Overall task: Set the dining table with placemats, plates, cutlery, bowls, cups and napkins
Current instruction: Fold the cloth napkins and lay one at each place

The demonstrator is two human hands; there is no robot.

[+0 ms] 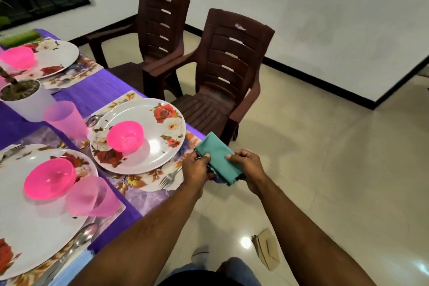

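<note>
A folded teal napkin point(218, 158) is held over the table's right edge, beside the middle place setting. My left hand point(196, 168) pinches its left side and my right hand point(248, 167) grips its right side. That setting has a floral placemat point(139, 181), a white floral plate point(153, 146), a pink bowl point(125, 136), a fork point(169, 177) and a pink cup point(63, 118). Nearer me lie another plate point(27, 227), a pink bowl point(50, 179), a tipped pink cup point(91, 198) and a spoon point(86, 235).
A purple cloth point(92, 94) covers the table. A white plant pot point(25, 97) stands at the left, with a third setting point(53, 55) behind it. Two brown plastic chairs point(222, 72) stand right of the table. A paper scrap point(267, 248) lies on the tiled floor.
</note>
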